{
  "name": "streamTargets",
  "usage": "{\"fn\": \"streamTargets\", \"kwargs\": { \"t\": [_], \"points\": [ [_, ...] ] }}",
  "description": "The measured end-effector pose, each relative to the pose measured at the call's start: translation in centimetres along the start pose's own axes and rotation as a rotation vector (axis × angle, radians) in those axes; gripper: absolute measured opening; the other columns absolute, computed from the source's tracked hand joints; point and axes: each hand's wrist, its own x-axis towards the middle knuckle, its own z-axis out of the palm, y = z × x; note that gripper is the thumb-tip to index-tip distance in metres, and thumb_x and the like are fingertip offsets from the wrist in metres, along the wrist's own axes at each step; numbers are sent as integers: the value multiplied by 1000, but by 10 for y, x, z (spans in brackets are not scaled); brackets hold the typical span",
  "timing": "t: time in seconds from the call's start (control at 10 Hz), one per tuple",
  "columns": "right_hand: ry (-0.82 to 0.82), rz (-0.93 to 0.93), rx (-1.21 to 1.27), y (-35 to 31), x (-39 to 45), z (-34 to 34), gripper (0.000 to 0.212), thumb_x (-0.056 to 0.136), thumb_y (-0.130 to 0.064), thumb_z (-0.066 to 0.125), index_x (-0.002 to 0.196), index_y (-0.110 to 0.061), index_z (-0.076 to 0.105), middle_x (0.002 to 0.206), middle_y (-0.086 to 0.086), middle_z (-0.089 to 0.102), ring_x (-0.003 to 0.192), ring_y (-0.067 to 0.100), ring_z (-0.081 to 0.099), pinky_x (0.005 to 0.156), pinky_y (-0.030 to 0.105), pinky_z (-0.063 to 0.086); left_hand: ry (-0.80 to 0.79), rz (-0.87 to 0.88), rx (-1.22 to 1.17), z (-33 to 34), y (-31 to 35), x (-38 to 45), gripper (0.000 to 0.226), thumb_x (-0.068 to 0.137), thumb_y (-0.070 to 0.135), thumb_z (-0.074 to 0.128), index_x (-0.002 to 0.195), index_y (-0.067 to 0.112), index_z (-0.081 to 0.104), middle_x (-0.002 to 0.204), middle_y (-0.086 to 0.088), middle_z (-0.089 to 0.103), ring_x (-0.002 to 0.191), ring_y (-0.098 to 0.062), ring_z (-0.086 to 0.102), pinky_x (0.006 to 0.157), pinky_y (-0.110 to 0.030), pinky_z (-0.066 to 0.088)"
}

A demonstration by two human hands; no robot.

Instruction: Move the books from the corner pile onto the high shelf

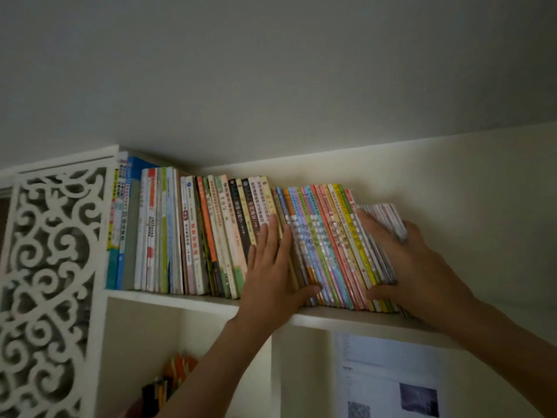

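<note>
head view: only 1 cam, looks up at the high shelf under the ceiling.
books: long row of thin spines on the shelf; left part stands upright, right part leans, tops tipped left.
right hand: at the right end of the row, fingers curled round a thin leaning batch, thumb low by the spine bottoms near the shelf edge.
left hand: flat on the spines mid-row, fingers straight & together, pointing up; holds nothing, presses only.
key relation: batch's long axis runs bottom-right to top-left, along the right fingers; the leaning colourful books lie between the 2 hands; right hand is nearer the batch. Prob. next: push leftward to stand it up.
writing: Chinese on dark spines just left of the left fingertips, approx. "中国通史" & "…心理学"; rest too blurred.
below: sheet w/ photo on the lower wall, text unreadable.
</note>
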Motion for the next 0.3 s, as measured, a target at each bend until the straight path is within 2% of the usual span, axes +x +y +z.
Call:
{"fn": "streamTargets", "kwargs": {
  "t": [0.1, 0.2, 0.3],
  "points": [
    [-53, 21, 55, -6, -4, -9, 122, 68, -40, 84, 142, -59, -11, 155, -3, 5, 136, 30, 36, 107, 42, 38, -21, -14, 28, -5, 2, -3, 112, 77, 72, 52, 151, 25, -18, 152, 3, -38, 142, -18, -32, 119, -48, -4],
    [-78, 79, 67, -12, -7, -26, 114, 64, -65, 73, 138, -64, -13, 161, 1, -5, 147, 30, 10, 113, 52, 27, -65, 15, -46, -24, 7, -10, 97, 79, 70, 53, 152, 34, 1, 159, 1, -19, 147, -22, -15, 120, -51, 4],
    [-54, 16, 7, -22, -22, -66, 88, 69, -70, 57, 144, -58, 11, 161, -8, 3, 146, 14, 13, 115, 34, 25, -59, 46, -218, -68, 11, -21, 62, 85, 54, 59, 140, 34, 41, 148, 10, 37, 136, -6, 31, 115, -34, 32]
  ]
}}
